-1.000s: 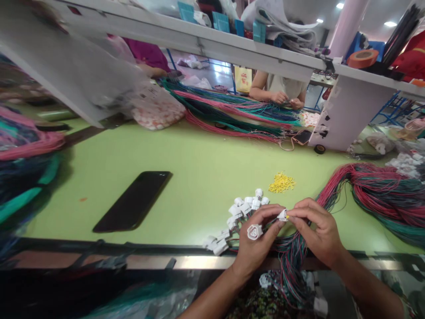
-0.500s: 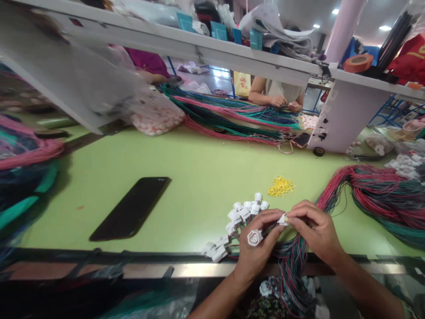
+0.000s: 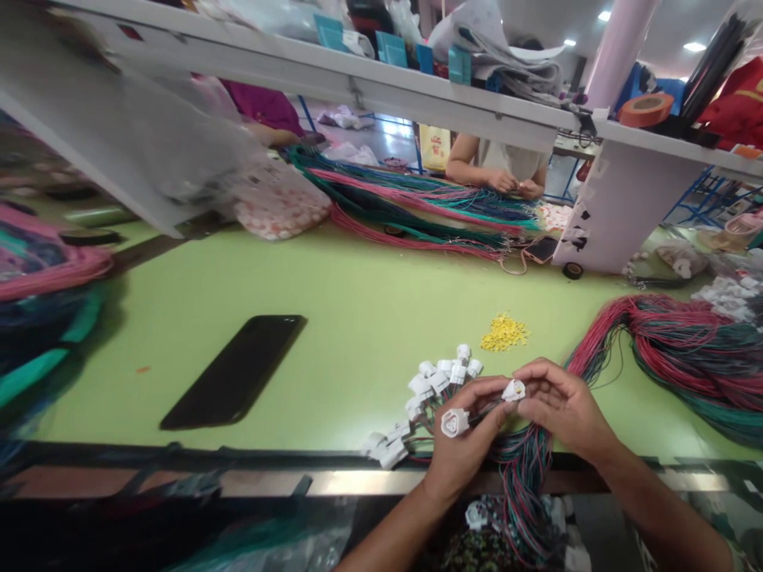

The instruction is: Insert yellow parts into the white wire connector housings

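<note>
My left hand (image 3: 462, 445) pinches a white wire connector (image 3: 513, 390) between thumb and forefinger, its face turned to the right with a bit of yellow in it. A second white connector (image 3: 454, 423) sticks out between the fingers of the same hand. Close against the right side of the pinched connector is my right hand (image 3: 566, 409), thumb and forefinger apart, other fingers curled; nothing shows held in it. Beneath both hands runs a bundle of thin red, green and dark wires (image 3: 528, 461). Several white connectors (image 3: 438, 380) on wires lie left of my left hand.
A pile of small yellow pieces (image 3: 504, 332) lies beyond my hands. A black phone (image 3: 235, 372) rests on the green table (image 3: 358, 318). A thick wire bundle (image 3: 679, 342) is at right. Under the shelf (image 3: 524, 119), a co-worker's hands (image 3: 513, 186) are busy across the table.
My right thumb and forefinger have parted from the small yellow piece, which now shows in the connector's face. The connector has turned slightly in my left hand.
</note>
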`<state>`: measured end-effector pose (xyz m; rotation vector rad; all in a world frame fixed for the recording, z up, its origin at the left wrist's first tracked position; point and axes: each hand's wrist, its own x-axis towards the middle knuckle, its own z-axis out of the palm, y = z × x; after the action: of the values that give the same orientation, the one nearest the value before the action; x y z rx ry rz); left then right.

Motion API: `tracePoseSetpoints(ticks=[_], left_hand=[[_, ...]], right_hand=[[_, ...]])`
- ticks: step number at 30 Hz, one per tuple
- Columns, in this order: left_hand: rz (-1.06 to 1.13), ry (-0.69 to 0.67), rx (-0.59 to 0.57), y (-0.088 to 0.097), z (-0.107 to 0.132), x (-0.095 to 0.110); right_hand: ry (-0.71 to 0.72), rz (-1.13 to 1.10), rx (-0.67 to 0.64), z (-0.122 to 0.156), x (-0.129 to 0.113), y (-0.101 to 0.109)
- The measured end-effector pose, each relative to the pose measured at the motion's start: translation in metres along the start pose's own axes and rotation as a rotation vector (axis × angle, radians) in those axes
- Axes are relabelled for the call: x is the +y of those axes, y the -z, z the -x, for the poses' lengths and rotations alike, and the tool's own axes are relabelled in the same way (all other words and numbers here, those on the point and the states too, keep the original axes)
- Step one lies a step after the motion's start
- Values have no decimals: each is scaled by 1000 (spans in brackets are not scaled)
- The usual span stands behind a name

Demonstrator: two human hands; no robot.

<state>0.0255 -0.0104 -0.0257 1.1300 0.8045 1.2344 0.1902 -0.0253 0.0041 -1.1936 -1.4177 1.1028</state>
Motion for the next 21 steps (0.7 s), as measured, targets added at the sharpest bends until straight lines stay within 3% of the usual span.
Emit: tracePoseSetpoints(ticks=[4, 8, 11, 14, 18, 21], left_hand=[[62, 102, -77, 3, -3, 2], [107, 201, -77, 4, -6, 2], [153, 272, -161, 0, -10, -2], [174, 256, -170, -4, -17, -8], [245, 214, -147, -1, -27, -10], [264, 252, -210, 0, -29, -10]], right_hand=[[96, 209, 40, 7, -8, 10], [158, 381, -65, 25, -25, 38], [183, 327, -148, 42, -34, 56], [176, 354, -350, 57, -35, 62], [-51, 636, -660, 78, -22, 57], [-124, 796, -765, 93, -10, 48]])
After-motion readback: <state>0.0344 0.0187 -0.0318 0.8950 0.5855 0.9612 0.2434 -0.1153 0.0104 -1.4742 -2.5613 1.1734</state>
